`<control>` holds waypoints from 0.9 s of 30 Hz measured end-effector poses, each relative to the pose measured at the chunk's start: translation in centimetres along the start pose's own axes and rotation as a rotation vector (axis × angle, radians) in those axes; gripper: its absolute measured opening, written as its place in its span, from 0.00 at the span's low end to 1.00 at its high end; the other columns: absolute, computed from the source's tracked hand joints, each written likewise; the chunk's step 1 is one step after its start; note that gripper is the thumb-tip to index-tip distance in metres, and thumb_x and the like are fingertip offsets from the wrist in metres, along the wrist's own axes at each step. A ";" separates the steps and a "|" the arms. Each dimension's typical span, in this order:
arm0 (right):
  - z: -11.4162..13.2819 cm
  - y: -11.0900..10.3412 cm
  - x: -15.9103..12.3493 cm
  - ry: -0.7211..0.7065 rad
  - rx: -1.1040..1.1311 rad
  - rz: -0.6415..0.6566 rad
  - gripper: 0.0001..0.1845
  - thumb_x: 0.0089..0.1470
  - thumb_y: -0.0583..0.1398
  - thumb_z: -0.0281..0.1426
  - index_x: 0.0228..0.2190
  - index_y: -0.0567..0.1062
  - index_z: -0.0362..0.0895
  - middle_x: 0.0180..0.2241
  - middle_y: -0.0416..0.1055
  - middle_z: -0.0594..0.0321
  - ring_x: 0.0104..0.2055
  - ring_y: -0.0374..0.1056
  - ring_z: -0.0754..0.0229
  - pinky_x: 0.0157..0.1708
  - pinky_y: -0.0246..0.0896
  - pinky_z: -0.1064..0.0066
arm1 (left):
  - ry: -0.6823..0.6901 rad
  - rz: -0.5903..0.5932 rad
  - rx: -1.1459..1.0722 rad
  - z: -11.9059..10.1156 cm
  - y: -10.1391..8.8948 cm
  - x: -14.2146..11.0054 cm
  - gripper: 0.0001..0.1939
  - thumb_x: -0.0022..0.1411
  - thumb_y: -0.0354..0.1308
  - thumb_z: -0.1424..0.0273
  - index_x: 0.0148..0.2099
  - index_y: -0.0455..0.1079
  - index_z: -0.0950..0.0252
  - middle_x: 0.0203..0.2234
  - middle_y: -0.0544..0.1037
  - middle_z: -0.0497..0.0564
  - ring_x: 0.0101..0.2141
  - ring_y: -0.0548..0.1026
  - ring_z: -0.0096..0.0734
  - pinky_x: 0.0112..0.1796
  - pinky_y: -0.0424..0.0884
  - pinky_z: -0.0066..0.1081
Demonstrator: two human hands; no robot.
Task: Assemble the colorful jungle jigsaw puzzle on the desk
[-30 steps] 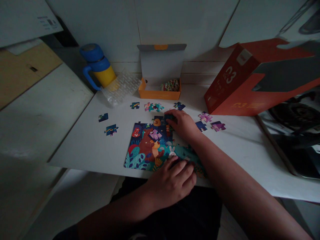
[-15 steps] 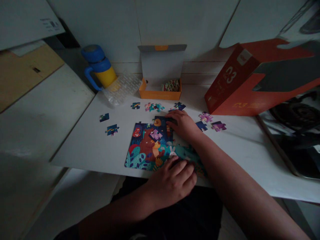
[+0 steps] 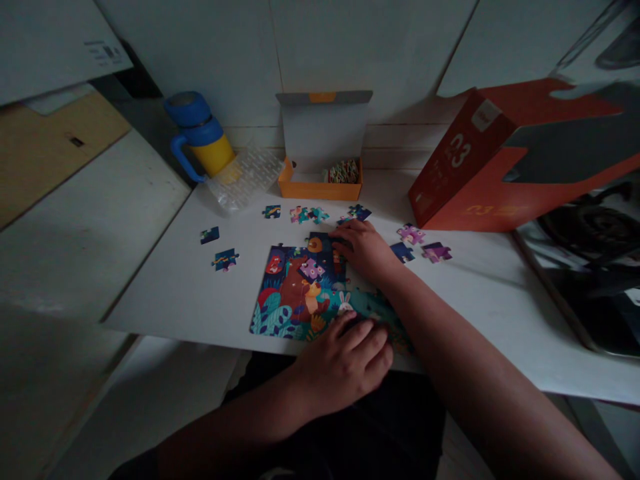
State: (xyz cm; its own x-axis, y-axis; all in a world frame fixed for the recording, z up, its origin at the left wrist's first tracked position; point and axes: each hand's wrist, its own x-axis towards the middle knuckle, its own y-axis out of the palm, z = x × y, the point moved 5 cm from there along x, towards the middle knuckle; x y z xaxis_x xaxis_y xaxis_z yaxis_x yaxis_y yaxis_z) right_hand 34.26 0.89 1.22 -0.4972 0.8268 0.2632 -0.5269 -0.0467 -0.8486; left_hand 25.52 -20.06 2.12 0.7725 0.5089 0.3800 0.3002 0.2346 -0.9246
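Right hand (image 3: pixel 367 250) half closed, fingers bent, fingertips down at the far edge of a partly assembled jigsaw puzzle (image 3: pixel 280 313); cannot tell whether gripping anything. Left hand (image 3: pixel 347 360) loosely curled, palm down over the near side of the puzzle; underside of palm hidden. Position of puzzle: along the front edge of the white counter (image 3: pixel 165 293), well in from the front left corner. Obstructions: right forearm (image 3: pixel 465 347) and left hand across the right portion; one purple-and-blue piece (image 3: pixel 313 269) on top of the assembled picture. Loose around the puzzle: three dark blue pieces (image 3: pixel 226 260) toward the left edge, pink and teal pieces (image 3: pixel 299 214) toward the rear edge, purple pieces (image 3: pixel 437 251) to the right. At the rear edge: open orange box (image 3: pixel 320 192), lid raised, multicoloured bundle (image 3: pixel 343 172) inside. At the rear left corner: blue-and-yellow jug (image 3: pixel 203 140), clear plastic wrap (image 3: pixel 240 193) against it. Toward the right rear: large red box (image 3: pixel 480 200), near a gas stove (image 3: pixel 590 227).
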 end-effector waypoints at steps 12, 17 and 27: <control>-0.7 -0.7 -0.3 -0.077 -0.040 0.022 0.13 0.68 0.61 0.27 0.50 0.83 0.44 0.56 0.82 0.50 0.59 0.75 0.46 0.62 0.62 0.53 | -0.007 0.003 0.010 0.0 0.0 0.0 0.15 0.79 0.56 0.63 0.59 0.77 0.63 0.63 0.77 0.55 0.62 0.71 0.41 0.66 0.68 0.49; -1.7 -1.5 -0.7 -0.034 -0.075 -0.004 0.14 0.69 0.59 0.28 0.49 0.83 0.44 0.56 0.82 0.51 0.58 0.75 0.46 0.62 0.63 0.53 | -0.002 0.002 0.006 -0.1 0.0 0.0 0.15 0.79 0.55 0.63 0.58 0.77 0.63 0.63 0.77 0.55 0.63 0.71 0.42 0.65 0.68 0.49; -2.0 -2.5 -1.3 0.016 -0.040 -0.071 0.13 0.68 0.60 0.31 0.46 0.84 0.44 0.50 0.82 0.49 0.52 0.76 0.47 0.58 0.67 0.56 | -0.034 0.061 -0.078 0.2 -0.4 0.1 0.17 0.78 0.57 0.61 0.60 0.76 0.64 0.65 0.76 0.55 0.65 0.70 0.40 0.68 0.66 0.47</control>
State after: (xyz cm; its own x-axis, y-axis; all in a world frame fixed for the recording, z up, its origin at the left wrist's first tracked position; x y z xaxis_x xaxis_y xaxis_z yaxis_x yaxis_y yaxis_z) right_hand 37.63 1.08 2.07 -0.4482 0.8360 0.3166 -0.5324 0.0349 -0.8458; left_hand 25.40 -19.90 2.53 0.7718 0.5479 0.3226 0.2970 0.1380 -0.9449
